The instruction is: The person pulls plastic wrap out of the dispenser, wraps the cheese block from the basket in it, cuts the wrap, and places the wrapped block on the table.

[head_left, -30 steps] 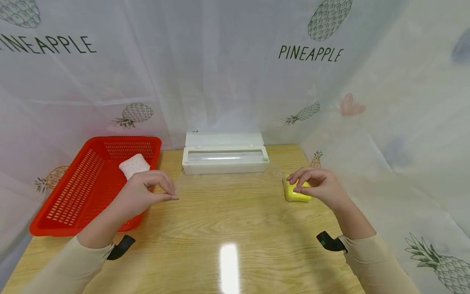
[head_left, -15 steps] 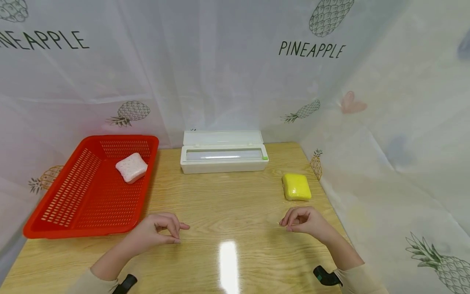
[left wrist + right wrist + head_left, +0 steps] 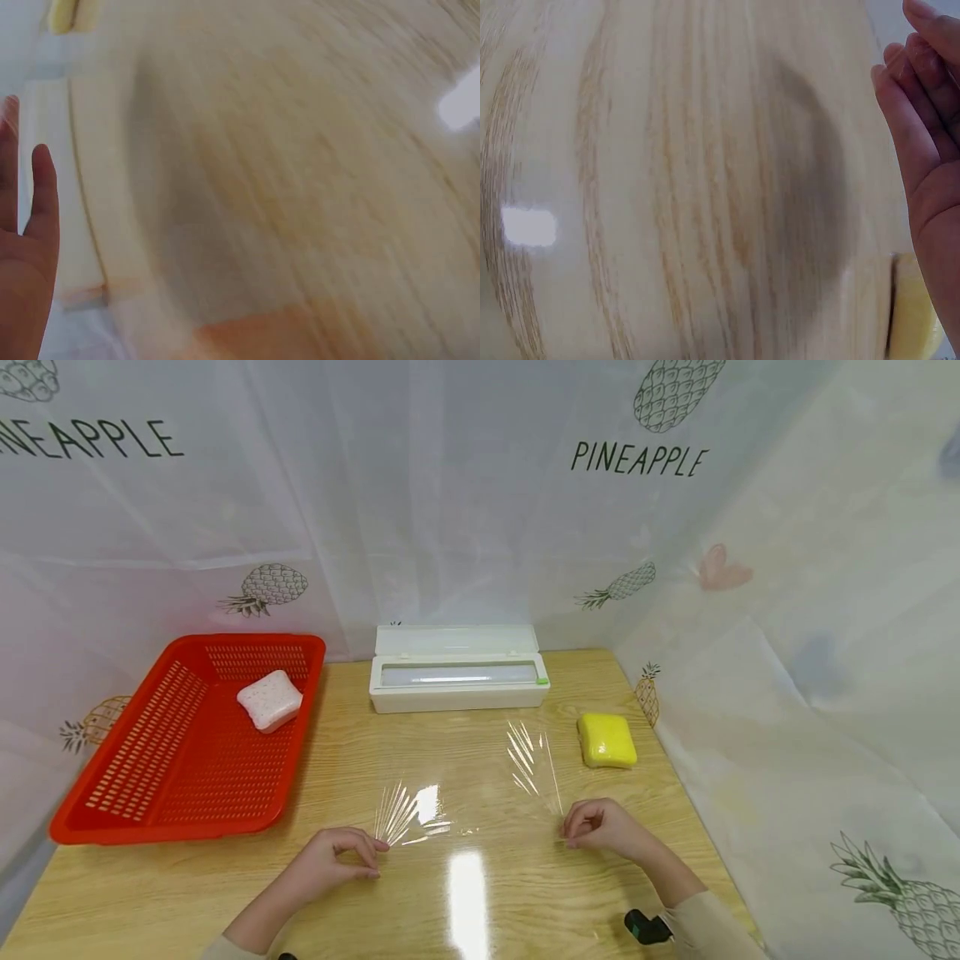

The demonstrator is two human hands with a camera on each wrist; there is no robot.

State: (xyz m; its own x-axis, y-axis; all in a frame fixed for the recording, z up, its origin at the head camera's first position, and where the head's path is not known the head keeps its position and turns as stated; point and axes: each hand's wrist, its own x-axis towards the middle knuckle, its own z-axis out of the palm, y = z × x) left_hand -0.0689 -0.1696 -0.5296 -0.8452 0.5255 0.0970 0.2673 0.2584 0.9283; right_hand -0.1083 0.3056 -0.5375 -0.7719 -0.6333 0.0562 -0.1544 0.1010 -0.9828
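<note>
A sheet of clear plastic wrap [image 3: 427,806] stretches between my two hands low over the table, with shiny creases fanning out from the left fingertips. My left hand [image 3: 322,864] pinches its left near corner. At the right near corner my right hand [image 3: 609,831] pinches it between thumb and fingers. Beyond the sheet sits a white wrap dispenser [image 3: 459,697] with its lid raised and a roll inside. To the right, past the right hand, lies a glossy yellow squarish block [image 3: 607,741]. The wrist views show the left hand [image 3: 26,270] and right hand [image 3: 934,157] only partly.
On the left stands a red plastic basket [image 3: 176,814] holding a speckled pale pink block [image 3: 270,701]. A pineapple-print curtain [image 3: 457,510] hangs behind the wooden table [image 3: 420,927] and along its right side.
Both hands have come down and nearer to me, the right one also slightly left. Glare and creases now make the wrap between them plain. Basket, dispenser and yellow block stay put.
</note>
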